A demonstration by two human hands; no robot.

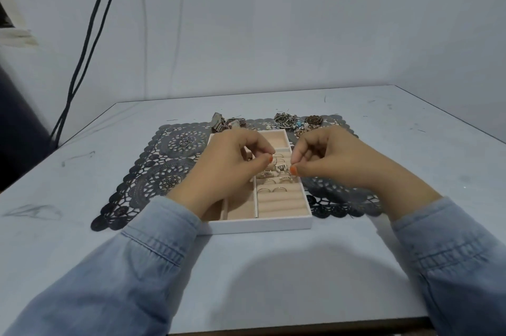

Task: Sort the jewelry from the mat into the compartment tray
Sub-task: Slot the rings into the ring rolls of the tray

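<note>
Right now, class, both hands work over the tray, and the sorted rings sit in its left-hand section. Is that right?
No. The head view shows the left hand and right hand over the tray, but the sorted rings sit in its right-hand section, not the left.

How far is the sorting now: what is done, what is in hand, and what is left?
Done: several rings sit in the tray's padded rows. In hand: the left hand pinches a thin ring over those rows. The right hand pinches there too, but I cannot tell whether it holds anything. Left: a far-left pile, a far-right pile and loose rings on the mat.
</note>
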